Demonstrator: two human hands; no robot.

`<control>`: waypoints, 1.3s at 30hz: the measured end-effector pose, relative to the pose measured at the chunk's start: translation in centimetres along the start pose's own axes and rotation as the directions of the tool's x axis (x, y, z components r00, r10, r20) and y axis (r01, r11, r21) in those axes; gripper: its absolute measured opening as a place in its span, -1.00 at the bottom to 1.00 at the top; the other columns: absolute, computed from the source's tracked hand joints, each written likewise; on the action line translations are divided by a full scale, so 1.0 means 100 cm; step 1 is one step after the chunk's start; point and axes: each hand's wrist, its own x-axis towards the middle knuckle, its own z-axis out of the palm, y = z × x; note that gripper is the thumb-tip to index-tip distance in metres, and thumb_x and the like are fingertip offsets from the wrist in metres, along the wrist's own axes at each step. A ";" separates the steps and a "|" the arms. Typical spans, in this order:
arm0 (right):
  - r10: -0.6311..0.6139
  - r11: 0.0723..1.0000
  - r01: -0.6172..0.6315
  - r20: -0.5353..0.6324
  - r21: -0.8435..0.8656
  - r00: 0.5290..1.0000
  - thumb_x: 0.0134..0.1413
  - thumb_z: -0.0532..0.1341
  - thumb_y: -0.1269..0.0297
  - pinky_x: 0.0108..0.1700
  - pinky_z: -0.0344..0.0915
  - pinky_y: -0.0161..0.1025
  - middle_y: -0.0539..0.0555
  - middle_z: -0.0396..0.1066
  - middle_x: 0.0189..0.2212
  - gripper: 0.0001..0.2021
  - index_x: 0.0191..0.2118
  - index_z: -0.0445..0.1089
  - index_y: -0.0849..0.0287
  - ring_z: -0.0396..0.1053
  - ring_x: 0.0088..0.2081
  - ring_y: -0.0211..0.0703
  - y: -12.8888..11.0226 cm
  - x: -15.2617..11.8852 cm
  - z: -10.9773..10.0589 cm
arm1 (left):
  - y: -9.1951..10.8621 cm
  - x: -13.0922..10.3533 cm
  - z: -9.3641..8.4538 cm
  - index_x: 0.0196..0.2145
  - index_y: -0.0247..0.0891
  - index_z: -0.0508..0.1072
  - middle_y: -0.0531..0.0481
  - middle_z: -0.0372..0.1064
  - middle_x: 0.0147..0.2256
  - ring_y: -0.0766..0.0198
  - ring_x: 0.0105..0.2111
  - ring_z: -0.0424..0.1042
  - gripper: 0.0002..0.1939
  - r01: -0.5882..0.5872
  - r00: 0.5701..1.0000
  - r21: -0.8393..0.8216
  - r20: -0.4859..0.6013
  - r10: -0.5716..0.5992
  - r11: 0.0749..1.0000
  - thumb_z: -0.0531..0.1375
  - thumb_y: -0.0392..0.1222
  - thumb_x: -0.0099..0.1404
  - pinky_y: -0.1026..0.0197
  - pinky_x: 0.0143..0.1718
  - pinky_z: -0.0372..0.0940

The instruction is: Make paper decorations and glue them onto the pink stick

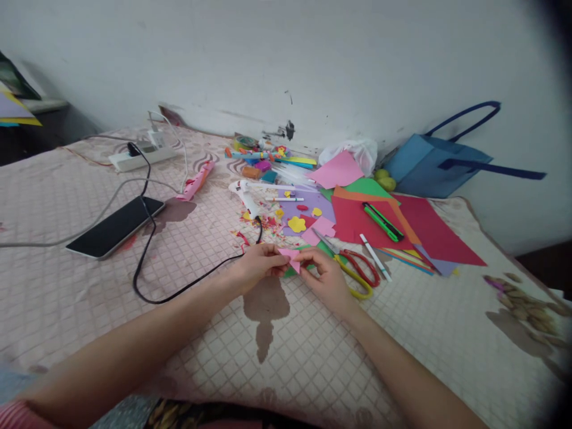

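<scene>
Both hands pinch a small piece of pink paper (290,255) above the patterned cloth. My left hand (263,262) has its left edge between thumb and fingers; my right hand (324,275) grips its right side. Whether the paper is folded is hard to make out. Close to my right hand lie scissors (357,271) with red and yellow handles, blades pointing away to the left. Beyond the hands is a white glue gun (246,199) with a black cord. Yellow paper flowers (297,224) and a cut pink paper (319,230) rest around a purple sheet (322,205).
A green cutter (382,221) lies on red paper (348,223), near a white stick-like pen (375,257). At left are a tablet-like black device (117,226) and a power strip (143,156) with trailing cords. A blue bag (435,164) stands at back right.
</scene>
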 end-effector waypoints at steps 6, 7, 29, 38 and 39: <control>0.006 0.999 -0.005 -0.041 0.041 0.999 0.05 0.19 0.39 -0.16 0.25 -0.21 0.03 0.35 -0.30 -0.93 -0.33 0.37 0.09 0.32 -0.20 -0.17 -0.001 0.001 0.001 | -0.002 0.000 0.000 -0.52 -0.34 0.34 0.08 0.31 -0.58 0.45 -0.59 0.26 -0.84 -0.103 0.995 0.240 0.012 0.103 0.965 0.25 -0.21 0.05 0.37 -0.52 0.14; 0.016 0.999 -0.013 -0.049 0.053 0.999 0.05 0.20 0.37 -0.15 0.25 -0.20 0.03 0.35 -0.30 -0.96 -0.35 0.37 0.09 0.32 -0.19 -0.17 -0.001 0.001 0.001 | -0.002 0.000 0.000 -0.52 -0.34 0.34 0.08 0.30 -0.59 0.45 -0.59 0.26 -0.84 -0.125 0.992 0.281 0.027 0.122 0.952 0.24 -0.20 0.05 0.37 -0.53 0.12; 0.377 0.896 -0.329 -0.119 0.297 0.919 0.07 0.16 0.22 -0.42 0.23 -0.30 -0.05 0.28 -0.54 -0.87 -0.42 0.25 0.13 0.27 -0.49 -0.26 0.002 -0.003 0.018 | 0.000 -0.007 0.008 -0.49 -0.33 0.34 0.09 0.29 -0.59 0.42 -0.58 0.25 -0.84 -0.148 0.989 0.359 0.059 0.136 0.921 0.20 -0.18 0.11 0.36 -0.54 0.09; 0.360 0.895 -0.306 -0.119 0.325 0.925 0.09 0.15 0.19 -0.39 0.28 -0.28 -0.05 0.30 -0.51 -0.86 -0.39 0.24 0.13 0.31 -0.47 -0.25 0.001 -0.003 0.019 | 0.001 -0.010 0.011 -0.47 -0.35 0.35 0.07 0.33 -0.53 0.44 -0.56 0.27 -0.82 -0.085 0.996 0.205 0.058 0.074 0.975 0.22 -0.16 0.10 0.35 -0.49 0.15; 0.353 0.898 -0.301 -0.117 0.320 0.928 0.09 0.15 0.19 -0.39 0.28 -0.28 -0.05 0.30 -0.51 -0.86 -0.38 0.24 0.13 0.31 -0.47 -0.25 0.001 -0.003 0.018 | 0.001 -0.010 0.010 -0.46 -0.35 0.36 0.06 0.34 -0.52 0.44 -0.56 0.27 -0.81 -0.068 0.996 0.179 0.061 0.058 0.982 0.23 -0.16 0.09 0.35 -0.48 0.16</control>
